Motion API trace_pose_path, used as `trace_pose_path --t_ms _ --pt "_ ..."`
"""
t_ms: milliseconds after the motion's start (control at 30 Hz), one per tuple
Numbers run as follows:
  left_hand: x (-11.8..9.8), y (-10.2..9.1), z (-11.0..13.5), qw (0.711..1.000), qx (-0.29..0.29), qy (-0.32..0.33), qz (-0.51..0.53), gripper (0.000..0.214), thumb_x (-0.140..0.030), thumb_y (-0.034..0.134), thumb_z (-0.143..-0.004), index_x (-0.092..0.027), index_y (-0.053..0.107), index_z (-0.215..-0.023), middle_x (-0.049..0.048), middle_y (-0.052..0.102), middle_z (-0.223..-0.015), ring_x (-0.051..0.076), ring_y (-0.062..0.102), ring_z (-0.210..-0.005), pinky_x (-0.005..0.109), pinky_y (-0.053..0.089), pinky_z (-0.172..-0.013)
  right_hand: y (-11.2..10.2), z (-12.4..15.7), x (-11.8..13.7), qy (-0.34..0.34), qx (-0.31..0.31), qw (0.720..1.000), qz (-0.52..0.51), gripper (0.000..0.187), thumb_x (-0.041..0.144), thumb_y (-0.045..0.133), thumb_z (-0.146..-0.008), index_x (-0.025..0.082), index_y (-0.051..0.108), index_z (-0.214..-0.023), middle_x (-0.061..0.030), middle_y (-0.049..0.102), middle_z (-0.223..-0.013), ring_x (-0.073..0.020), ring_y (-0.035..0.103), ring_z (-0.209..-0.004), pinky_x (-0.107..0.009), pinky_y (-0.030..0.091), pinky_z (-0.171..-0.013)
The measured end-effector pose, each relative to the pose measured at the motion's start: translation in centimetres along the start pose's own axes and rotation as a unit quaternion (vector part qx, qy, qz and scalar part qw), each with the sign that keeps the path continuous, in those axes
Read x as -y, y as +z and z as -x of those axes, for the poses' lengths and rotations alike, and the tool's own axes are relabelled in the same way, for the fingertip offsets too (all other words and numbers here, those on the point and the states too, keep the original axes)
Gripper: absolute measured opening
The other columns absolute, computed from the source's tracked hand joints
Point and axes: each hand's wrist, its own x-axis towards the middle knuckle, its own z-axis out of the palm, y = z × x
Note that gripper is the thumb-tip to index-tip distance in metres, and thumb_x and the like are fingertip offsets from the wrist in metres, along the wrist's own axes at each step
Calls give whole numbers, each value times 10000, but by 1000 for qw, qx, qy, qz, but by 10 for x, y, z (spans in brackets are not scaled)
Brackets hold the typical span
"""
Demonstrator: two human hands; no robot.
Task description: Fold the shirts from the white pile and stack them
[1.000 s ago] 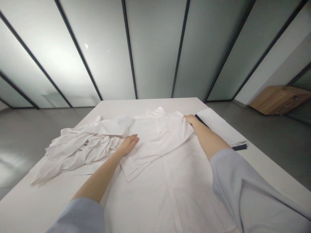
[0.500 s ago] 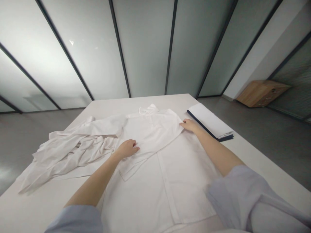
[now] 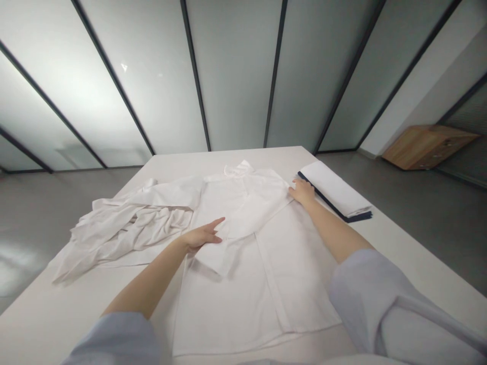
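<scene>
Open-handed, we grip nothing: our left hand [image 3: 201,237] spreads just over the white shirt [image 3: 232,309], and our right hand [image 3: 302,191] lies flat on its upper fold. In the head view the shirt sits mid-worktop [image 3: 403,258]; its bunched sleeve [image 3: 129,228] could slide off the left edge if dragged. A folded navy-edged stack [image 3: 335,191] lies near the right edge; no container shows.

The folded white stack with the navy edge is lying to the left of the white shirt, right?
No, the folded white stack with the navy edge lies to the right of the white shirt, just beyond the right hand, as the head view shows.
</scene>
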Motion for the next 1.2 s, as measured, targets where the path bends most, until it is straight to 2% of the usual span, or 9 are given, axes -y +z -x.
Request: trace_pose_path --t_ms 200,333,400,467,567,633,800,967,1200 --pt "8 10 1 997 18 81 2 714 -333 742 -621 -218 542 -1297 76 665 -1121 204 662 -891 307 506 -787 -6 13 15 -77 -13 997 -6 381 308 455 -892 176 574 -1229 -140 574 -1256 -294 496 -1156 -400 361 -964" --pt "0 3 5 981 29 37 -189 661 -409 693 -689 -208 540 -1300 8 669 -805 155 625 -673 263 485 -633 -4 25 18 -105 26 994 -1 347 303 449 -898 186 617 -1178 -128 589 -1247 -279 507 -1156 -379 372 -953" --pt "-7 -6 6 940 -7 31 -339 708 -425 653 -731 -220 464 -1382 -28 637 -696 152 602 -627 262 474 -631 -1 32 20 -122 44 992 7 364 327 466 -897 184 612 -1199 -131 577 -1278 -288 507 -1163 -393 373 -956" --pt "-13 -13 1 874 -103 64 -471 704 -429 606 -767 -211 425 -1412 1 671 -767 183 632 -735 295 481 -743 1 40 23 -138 52 989 10 396 367 468 -905 189 595 -1235 -129 558 -1318 -293 498 -1183 -408 367 -973" --pt "-13 -13 -16 761 -231 115 -595 612 -446 522 -828 -173 468 -1373 129 637 -1200 260 574 -1131 362 392 -995 4 52 34 -157 48 986 1 445 434 444 -923 213 562 -1291 -113 523 -1376 -288 461 -1246 -417 342 -1020" --pt "-7 -5 -31 727 -263 85 -629 625 -507 434 -873 -147 446 -1384 181 466 -1423 312 421 -1317 435 324 -1067 5 61 46 -178 54 983 -4 483 494 417 -928 239 545 -1318 -97 489 -1418 -282 425 -1294 -419 315 -1057" --pt "6 14 -64 693 -323 -14 -644 853 -708 274 -857 -124 303 -1479 237 178 -1557 429 145 -1426 668 196 -1051 10 82 76 -218 113 969 3 667 673 301 -898 271 462 -1406 -88 343 -1527 -334 268 -1400 -507 204 -1119" --pt "4 -2 -75 681 -326 21 -656 894 -754 264 -830 -164 267 -1502 210 170 -1566 409 129 -1435 654 136 -1081 21 96 82 -202 152 967 18 826 754 255 -852 246 290 -1502 -126 187 -1582 -398 151 -1427 -606 136 -1102" --pt "5 -12 -75 675 -323 41 -662 874 -742 291 -836 -174 275 -1500 194 179 -1568 387 135 -1441 626 125 -1098 26 97 69 -234 120 965 3 733 697 328 -876 253 372 -1458 -106 265 -1560 -308 212 -1431 -487 180 -1138"
